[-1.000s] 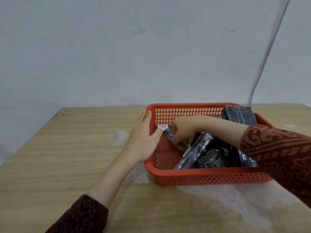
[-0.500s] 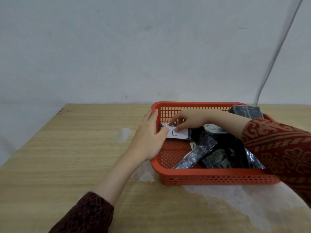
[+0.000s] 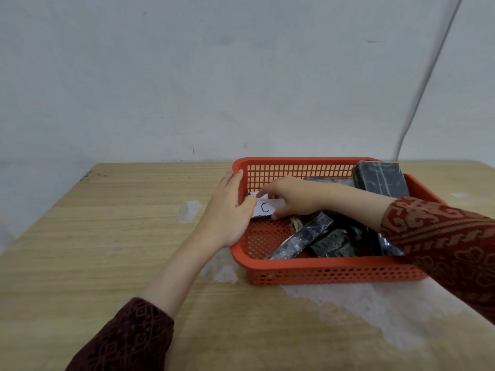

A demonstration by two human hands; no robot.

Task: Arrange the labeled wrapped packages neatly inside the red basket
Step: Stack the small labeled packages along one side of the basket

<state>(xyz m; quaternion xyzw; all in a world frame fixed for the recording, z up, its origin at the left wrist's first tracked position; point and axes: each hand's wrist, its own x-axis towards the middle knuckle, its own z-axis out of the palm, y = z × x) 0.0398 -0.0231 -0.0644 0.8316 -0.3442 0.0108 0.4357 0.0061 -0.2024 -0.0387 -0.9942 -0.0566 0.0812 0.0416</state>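
Note:
The red basket (image 3: 332,269) stands on the wooden table, right of centre. Inside it lie several dark wrapped packages: a long one (image 3: 302,239) leaning towards the front wall, a crumpled pile (image 3: 334,243) beside it, and a large block (image 3: 380,179) propped on the back right rim. A package with a white label marked C (image 3: 265,208) stands against the left wall. My right hand (image 3: 292,198) grips it from above and the right. My left hand (image 3: 230,210) clasps the basket's left rim, thumb against that package.
The wooden table (image 3: 107,236) stretches left and forward of the basket, with worn white patches (image 3: 348,298) in front and to its left. A pale wall rises right behind the table, and a thin cable (image 3: 428,84) runs down it at the right.
The label facing me changed from A to C as my right hand set a package upright at the basket's left wall. My left hand stayed on the rim.

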